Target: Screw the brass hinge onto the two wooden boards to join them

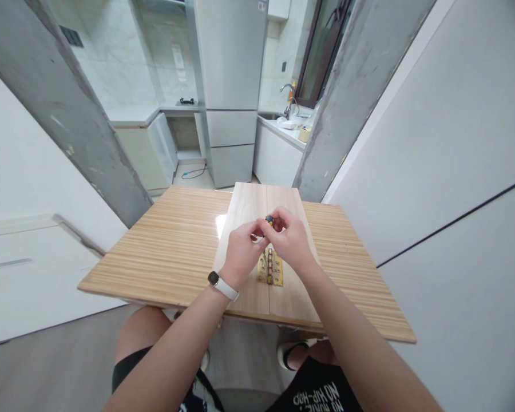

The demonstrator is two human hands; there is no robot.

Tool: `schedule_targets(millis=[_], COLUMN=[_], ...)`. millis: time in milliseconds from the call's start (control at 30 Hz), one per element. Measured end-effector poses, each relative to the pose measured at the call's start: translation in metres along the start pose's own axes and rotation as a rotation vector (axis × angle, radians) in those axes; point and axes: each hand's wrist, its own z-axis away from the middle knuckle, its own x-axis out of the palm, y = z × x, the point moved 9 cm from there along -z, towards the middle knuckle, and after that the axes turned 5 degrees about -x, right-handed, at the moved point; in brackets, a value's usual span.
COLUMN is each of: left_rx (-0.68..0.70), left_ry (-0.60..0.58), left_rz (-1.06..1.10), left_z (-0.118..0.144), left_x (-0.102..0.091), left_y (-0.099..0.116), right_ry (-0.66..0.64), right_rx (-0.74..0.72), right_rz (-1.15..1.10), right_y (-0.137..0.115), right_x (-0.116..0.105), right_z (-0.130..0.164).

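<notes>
My right hand [288, 237] is closed around what looks like a small screwdriver [269, 219], of which only the black-and-yellow handle end shows. Against it, my left hand [243, 247] is closed in a pinch, and its fingertips meet those of the right; what lies between them is hidden. Just below both hands, a brass hinge [276, 274] lies opened flat across the seam of two pale wooden boards [251, 200]. Several holes show in its leaves, and my fingers cover its upper edge.
The boards lie side by side on a striped wooden table [167, 246]. Beyond its far edge stand a tall fridge [229, 63] and a counter with a sink tap [288, 94]. White panels and grey pillars flank the table.
</notes>
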Motion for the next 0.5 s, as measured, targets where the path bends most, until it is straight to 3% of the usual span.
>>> schedule_targets(millis=[200,400,500], left_rx=[0.047,0.107,0.133], left_ry=[-0.039,-0.202,-0.283], left_rz=[-0.062,-0.003,0.002], left_z=[-0.005,-0.016,-0.018], left_x=[-0.001,0.001,0.003], left_y=[-0.005,-0.01,-0.009], right_ry=[-0.149,-0.419,-0.429], right_rx=[0.008,-0.094,-0.073], right_rz=[0.006,-0.053,-0.114], right_y=[0.001,-0.01,-0.006], right_x=[-0.001,0.0,0.001], right_z=[-0.007,-0.012,-0.01])
